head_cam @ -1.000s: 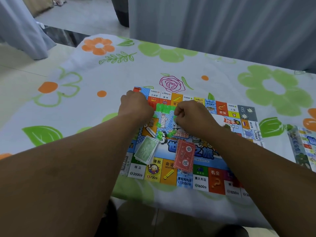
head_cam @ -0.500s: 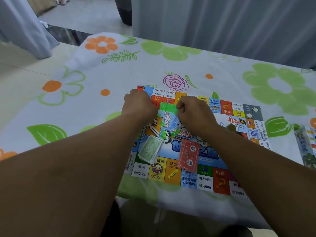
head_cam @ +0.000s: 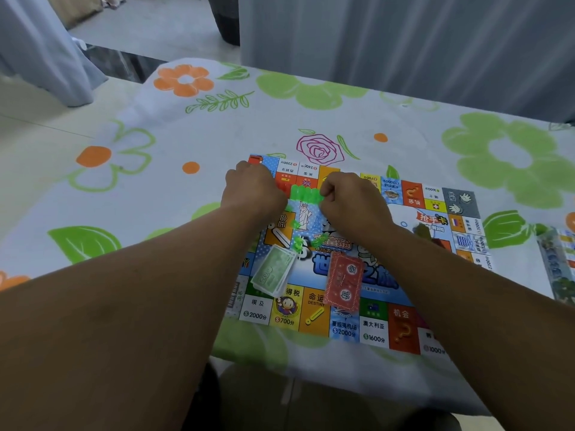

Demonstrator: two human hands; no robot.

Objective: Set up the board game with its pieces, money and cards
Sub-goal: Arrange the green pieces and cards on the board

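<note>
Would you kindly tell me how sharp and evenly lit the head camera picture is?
Head view: dim, even, bluish light with no glare; the near print on the game board reads sharply, while the green plastic strip between the left hand and right hand is smeared; the package at the right edge is blurred; the wide lens swells the forearms.

Colourful game board (head_cam: 376, 332) lying flat, strip of green plastic pieces (head_cam: 306, 194) being pinched at both ends over its far half, loose green pieces (head_cam: 297, 241) lying mid-board, green note stack (head_cam: 273, 273) and red note stack (head_cam: 343, 279) resting apart on its near half.
</note>
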